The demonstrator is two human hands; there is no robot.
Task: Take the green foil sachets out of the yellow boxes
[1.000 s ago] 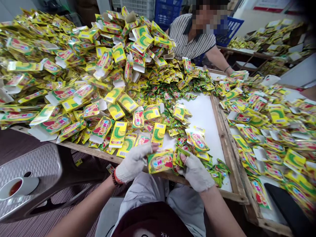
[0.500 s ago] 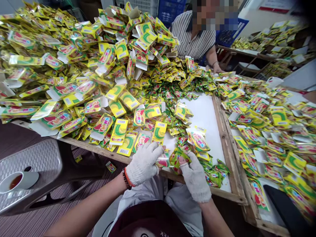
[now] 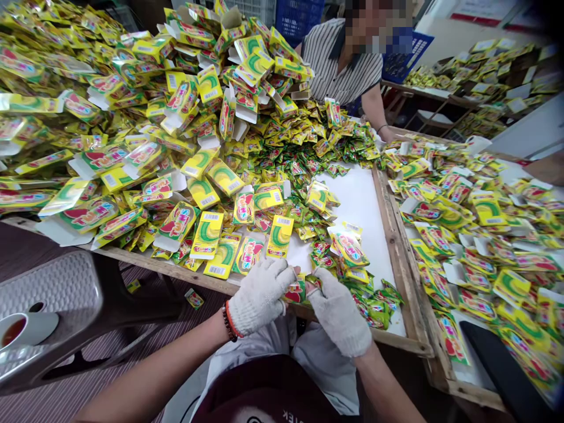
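Head view: the largest thing on my feed is a wood-edged table (image 3: 359, 202) with a white top, running across the middle. Over its left and centre rises a tall heap (image 3: 136, 135) of yellow-and-green cartons, many with open flaps, mixed with loose small packets. To the right, against the same wooden edging, a second table (image 3: 476, 392) bears a lower spread of similar cartons. At the far side I see a person in a striped shirt (image 3: 339, 61), one arm reaching down to the cartons, with a blue crate (image 3: 403, 56) behind. A grey plastic stool (image 3: 70, 282) stands at lower left, near the table.

Lower centre, over the front edge, are two hands in off-white knitted gloves with bare fingertips: the left hand (image 3: 259, 289), a beaded bracelet at its wrist, and the right hand (image 3: 339, 312), close by. On the stool sits a white cup (image 3: 40, 326) of reddish-brown liquid.

The carton in hand (image 3: 296, 291), mostly hidden, is between them. The left hand curls round it, thumb below and fingers above. The right hand's fingertips are at its right end; I cannot tell whether they pinch anything. Smallest are the green packets (image 3: 379, 304) just beside the right hand.
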